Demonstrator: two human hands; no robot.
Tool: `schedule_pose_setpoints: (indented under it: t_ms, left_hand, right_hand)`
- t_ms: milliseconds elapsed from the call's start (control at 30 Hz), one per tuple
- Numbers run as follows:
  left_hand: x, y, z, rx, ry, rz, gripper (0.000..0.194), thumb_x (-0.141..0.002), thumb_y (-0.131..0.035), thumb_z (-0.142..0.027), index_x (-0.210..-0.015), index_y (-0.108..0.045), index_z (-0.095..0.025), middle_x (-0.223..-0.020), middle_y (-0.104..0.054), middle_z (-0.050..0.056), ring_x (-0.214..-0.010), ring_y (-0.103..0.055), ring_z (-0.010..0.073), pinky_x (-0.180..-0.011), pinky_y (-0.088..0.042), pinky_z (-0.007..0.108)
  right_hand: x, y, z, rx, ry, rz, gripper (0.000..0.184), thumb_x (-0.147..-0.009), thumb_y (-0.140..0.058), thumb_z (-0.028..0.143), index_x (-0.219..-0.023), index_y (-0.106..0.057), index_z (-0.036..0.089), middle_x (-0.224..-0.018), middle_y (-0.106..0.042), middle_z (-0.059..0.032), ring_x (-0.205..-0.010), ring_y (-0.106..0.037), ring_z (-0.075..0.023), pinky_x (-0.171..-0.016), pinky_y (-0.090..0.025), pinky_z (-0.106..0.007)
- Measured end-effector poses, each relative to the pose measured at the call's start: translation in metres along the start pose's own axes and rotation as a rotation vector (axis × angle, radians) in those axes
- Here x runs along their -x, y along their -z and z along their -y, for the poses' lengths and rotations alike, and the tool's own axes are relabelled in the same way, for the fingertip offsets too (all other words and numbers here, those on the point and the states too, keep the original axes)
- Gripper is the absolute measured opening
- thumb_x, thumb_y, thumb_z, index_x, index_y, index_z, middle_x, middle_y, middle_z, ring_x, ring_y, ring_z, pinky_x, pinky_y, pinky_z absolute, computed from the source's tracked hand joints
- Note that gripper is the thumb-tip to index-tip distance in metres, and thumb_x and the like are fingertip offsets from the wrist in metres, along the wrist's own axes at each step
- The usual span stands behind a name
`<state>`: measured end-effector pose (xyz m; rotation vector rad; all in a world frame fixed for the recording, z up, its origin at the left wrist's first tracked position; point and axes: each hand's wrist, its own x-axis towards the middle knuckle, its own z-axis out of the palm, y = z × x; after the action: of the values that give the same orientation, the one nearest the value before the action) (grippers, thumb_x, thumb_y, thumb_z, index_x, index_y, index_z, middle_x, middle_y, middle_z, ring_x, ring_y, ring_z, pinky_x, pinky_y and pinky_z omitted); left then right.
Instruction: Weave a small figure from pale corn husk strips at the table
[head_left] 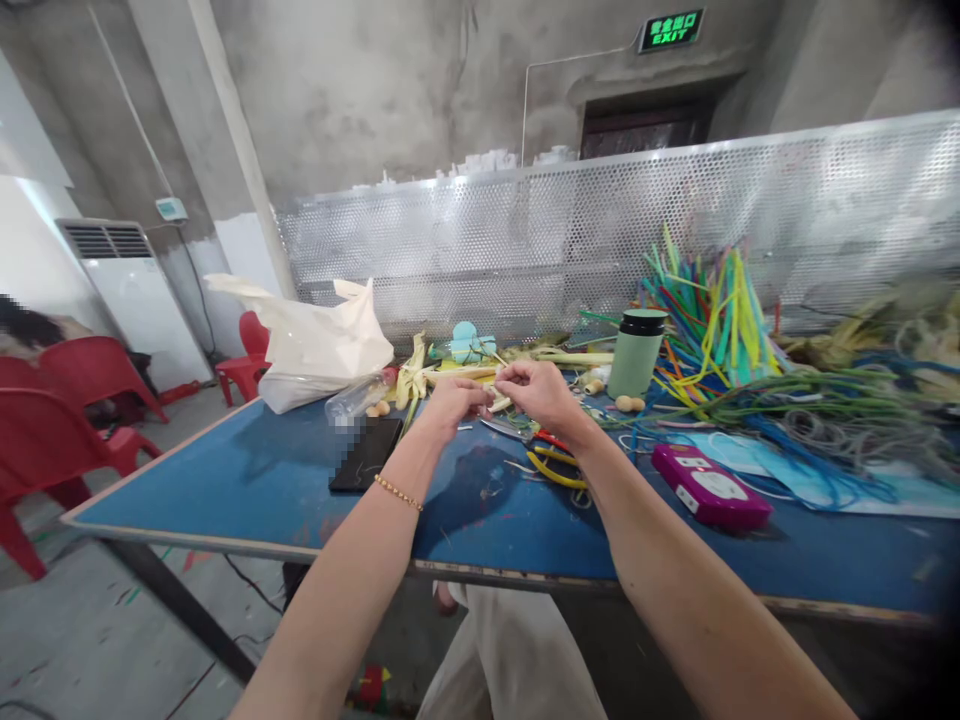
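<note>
Both my hands are raised over the blue table (247, 480), close together. My left hand (456, 400) has its fingers curled and pinched toward the right hand. My right hand (538, 392) is also pinched, fingers pressed together on a small pale piece I cannot make out between the two hands. A gold bead bracelet (397, 492) sits on my left wrist. Just under the hands lie scissors (504, 428) and yellow-handled pliers (555, 468). Pale yellow strips (465, 374) lie right behind the hands.
A black phone (366, 454) lies left of the hands, a magenta box (709, 487) to the right. A green cylinder cup (636, 352), a heap of coloured strips (712, 320), green cords (825, 400), a white plastic bag (319, 345). Red chairs (52, 420) stand left.
</note>
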<state>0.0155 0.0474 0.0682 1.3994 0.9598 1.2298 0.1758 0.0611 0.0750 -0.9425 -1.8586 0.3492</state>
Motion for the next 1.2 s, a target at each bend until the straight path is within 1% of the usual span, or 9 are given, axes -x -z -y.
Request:
schedule_pose_setpoints:
  t_ms: [100,233,333,533,667,833,1000,1200]
  left_hand:
    - [0.001,-0.002,0.000,-0.001,-0.018,0.005,0.011,-0.060,-0.071,-0.016,-0.053,-0.064,-0.011,-0.047,-0.058,0.003,-0.044,-0.049,0.0092,-0.050,-0.031,0.024]
    - [0.002,-0.004,-0.001,-0.001,-0.032,0.017,0.011,-0.061,-0.070,-0.014,-0.053,-0.063,-0.011,-0.046,-0.057,0.001,-0.045,-0.051,0.0096,-0.051,-0.033,0.024]
    - [0.002,-0.005,-0.002,-0.003,-0.025,0.019,0.006,-0.062,-0.070,-0.012,-0.057,-0.066,-0.010,-0.049,-0.058,0.001,-0.046,-0.051,0.0098,-0.052,-0.034,0.025]
    - [0.001,-0.004,0.001,-0.011,-0.031,0.024,0.006,-0.063,-0.070,-0.012,-0.059,-0.066,-0.011,-0.051,-0.060,0.002,-0.047,-0.049,0.0091,-0.053,-0.034,0.025]
    - [-0.001,-0.003,0.004,-0.112,-0.037,0.009,0.009,-0.064,-0.069,-0.012,-0.056,-0.065,-0.012,-0.047,-0.058,0.002,-0.045,-0.043,0.0078,-0.051,-0.031,0.024]
    - [-0.002,-0.002,0.005,-0.199,-0.040,0.016,0.011,-0.064,-0.067,-0.010,-0.054,-0.063,-0.012,-0.044,-0.056,0.001,-0.043,-0.043,0.0076,-0.050,-0.030,0.023]
    - [-0.001,-0.001,0.003,-0.179,-0.010,0.017,0.011,-0.063,-0.063,-0.007,-0.053,-0.062,-0.012,-0.042,-0.056,0.001,-0.041,-0.045,0.0080,-0.049,-0.031,0.023]
    - [0.002,-0.002,0.000,-0.194,-0.001,0.027,0.012,-0.064,-0.063,-0.009,-0.052,-0.062,-0.013,-0.042,-0.055,0.000,-0.042,-0.043,0.0078,-0.048,-0.030,0.023]
  right_hand:
    - [0.000,0.001,0.000,0.057,-0.001,0.016,0.014,-0.075,-0.062,0.025,-0.072,-0.070,0.014,-0.058,-0.064,-0.0013,-0.055,-0.056,-0.0125,-0.053,-0.038,-0.023]
    - [0.001,0.003,0.004,0.052,-0.072,0.037,0.012,-0.072,-0.064,0.021,-0.069,-0.072,0.013,-0.059,-0.066,-0.0023,-0.051,-0.054,-0.0110,-0.050,-0.038,-0.022]
    - [0.001,0.004,0.007,0.002,-0.130,0.055,0.011,-0.070,-0.064,0.021,-0.068,-0.072,0.013,-0.055,-0.064,-0.0018,-0.045,-0.050,-0.0100,-0.045,-0.036,-0.022]
    - [0.004,0.007,0.009,-0.124,-0.236,0.097,0.012,-0.068,-0.066,0.024,-0.065,-0.070,0.012,-0.047,-0.057,0.0010,-0.038,-0.046,-0.0089,-0.040,-0.035,-0.022]
    - [0.004,0.009,0.010,-0.044,-0.219,0.124,0.013,-0.068,-0.066,0.023,-0.065,-0.072,0.012,-0.047,-0.057,0.0002,-0.040,-0.046,-0.0091,-0.041,-0.034,-0.022]
    - [0.004,0.012,0.010,0.062,-0.151,0.179,0.015,-0.069,-0.066,0.021,-0.068,-0.076,0.011,-0.052,-0.062,-0.0017,-0.043,-0.047,-0.0086,-0.044,-0.034,-0.022]
    - [0.005,0.015,0.011,0.031,-0.151,0.210,0.016,-0.071,-0.064,0.021,-0.073,-0.077,0.012,-0.052,-0.061,-0.0004,-0.043,-0.049,-0.0093,-0.045,-0.036,-0.022]
    - [0.002,0.012,0.005,0.046,-0.113,0.216,0.015,-0.073,-0.065,0.023,-0.074,-0.076,0.014,-0.053,-0.061,-0.0002,-0.044,-0.049,-0.0098,-0.045,-0.034,-0.022]
